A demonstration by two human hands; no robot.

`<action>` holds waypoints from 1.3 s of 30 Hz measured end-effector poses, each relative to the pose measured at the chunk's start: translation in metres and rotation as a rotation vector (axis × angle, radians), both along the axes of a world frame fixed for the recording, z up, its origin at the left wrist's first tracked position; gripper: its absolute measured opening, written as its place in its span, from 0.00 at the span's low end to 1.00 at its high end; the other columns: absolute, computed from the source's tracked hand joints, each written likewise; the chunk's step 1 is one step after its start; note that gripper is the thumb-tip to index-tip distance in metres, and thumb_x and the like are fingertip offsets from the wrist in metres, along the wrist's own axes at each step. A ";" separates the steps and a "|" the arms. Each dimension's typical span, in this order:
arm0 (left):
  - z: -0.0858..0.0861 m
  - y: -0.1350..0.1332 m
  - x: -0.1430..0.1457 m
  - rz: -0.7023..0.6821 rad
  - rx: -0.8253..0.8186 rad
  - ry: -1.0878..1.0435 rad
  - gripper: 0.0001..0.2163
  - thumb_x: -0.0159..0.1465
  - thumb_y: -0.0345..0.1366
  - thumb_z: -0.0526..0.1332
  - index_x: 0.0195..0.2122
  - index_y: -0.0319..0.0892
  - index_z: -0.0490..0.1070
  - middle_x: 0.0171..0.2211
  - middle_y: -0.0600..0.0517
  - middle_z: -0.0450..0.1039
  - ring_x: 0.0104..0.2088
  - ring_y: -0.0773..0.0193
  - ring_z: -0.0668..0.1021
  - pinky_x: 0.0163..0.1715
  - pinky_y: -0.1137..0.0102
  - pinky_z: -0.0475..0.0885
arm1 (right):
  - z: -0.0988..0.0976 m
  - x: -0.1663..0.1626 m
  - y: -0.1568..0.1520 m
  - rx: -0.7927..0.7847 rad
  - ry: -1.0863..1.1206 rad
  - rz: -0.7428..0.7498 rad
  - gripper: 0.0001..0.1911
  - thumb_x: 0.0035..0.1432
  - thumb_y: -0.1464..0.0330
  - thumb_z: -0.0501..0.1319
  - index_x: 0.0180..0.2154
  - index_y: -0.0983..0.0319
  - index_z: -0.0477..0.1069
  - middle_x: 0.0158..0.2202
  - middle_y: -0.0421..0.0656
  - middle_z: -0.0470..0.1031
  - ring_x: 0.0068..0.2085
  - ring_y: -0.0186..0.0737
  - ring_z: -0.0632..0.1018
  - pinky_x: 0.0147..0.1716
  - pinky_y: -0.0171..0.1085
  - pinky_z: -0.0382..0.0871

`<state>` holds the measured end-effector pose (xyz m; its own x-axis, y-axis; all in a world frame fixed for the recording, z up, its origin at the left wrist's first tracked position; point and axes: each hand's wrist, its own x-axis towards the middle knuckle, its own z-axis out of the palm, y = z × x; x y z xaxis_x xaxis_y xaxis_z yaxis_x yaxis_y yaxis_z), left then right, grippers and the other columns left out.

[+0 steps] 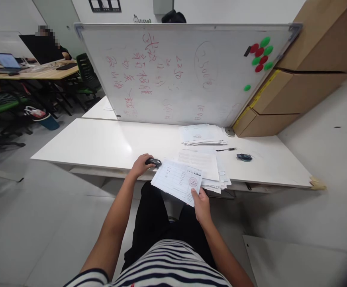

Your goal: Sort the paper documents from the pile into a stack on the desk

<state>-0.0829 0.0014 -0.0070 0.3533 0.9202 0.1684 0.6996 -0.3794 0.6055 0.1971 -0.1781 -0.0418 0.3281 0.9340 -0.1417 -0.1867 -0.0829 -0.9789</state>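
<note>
My left hand (141, 164) rests at the front edge of the white table (101, 143), fingers closed on a small dark stapler (153, 162) set against the corner of a sheaf of printed sheets. My right hand (201, 200) pinches that sheaf of printed sheets (177, 180) by its lower right corner, near a red round stamp. The sheaf hangs partly over the table edge. Beside it lies a thicker stack of papers (209, 167).
A second paper pile (202, 134), a black pen (225, 150) and a small dark object (244, 157) lie further back. A whiteboard (179, 71) with red writing and magnets leans upright on the table. Cardboard boxes (304, 75) stand right. A person sits at a desk far left.
</note>
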 end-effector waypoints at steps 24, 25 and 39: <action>0.002 -0.009 0.000 -0.024 -0.038 -0.069 0.15 0.54 0.40 0.64 0.44 0.47 0.70 0.45 0.50 0.73 0.48 0.56 0.73 0.49 0.62 0.67 | -0.001 -0.003 -0.008 -0.038 -0.066 -0.021 0.29 0.52 0.52 0.62 0.51 0.62 0.71 0.48 0.48 0.78 0.48 0.51 0.78 0.47 0.48 0.72; 0.002 -0.009 0.000 -0.020 -0.039 -0.072 0.15 0.54 0.41 0.64 0.44 0.47 0.70 0.45 0.49 0.73 0.48 0.55 0.73 0.49 0.61 0.67 | -0.001 -0.003 -0.009 -0.038 -0.058 -0.017 0.29 0.52 0.52 0.62 0.51 0.62 0.71 0.48 0.48 0.78 0.48 0.51 0.78 0.47 0.48 0.72; 0.010 -0.007 -0.001 -0.052 -0.096 0.068 0.16 0.54 0.44 0.64 0.42 0.46 0.72 0.43 0.49 0.73 0.46 0.55 0.73 0.49 0.60 0.66 | 0.002 -0.023 0.002 -0.056 0.066 0.118 0.26 0.54 0.54 0.63 0.50 0.61 0.71 0.50 0.48 0.77 0.49 0.50 0.78 0.49 0.50 0.71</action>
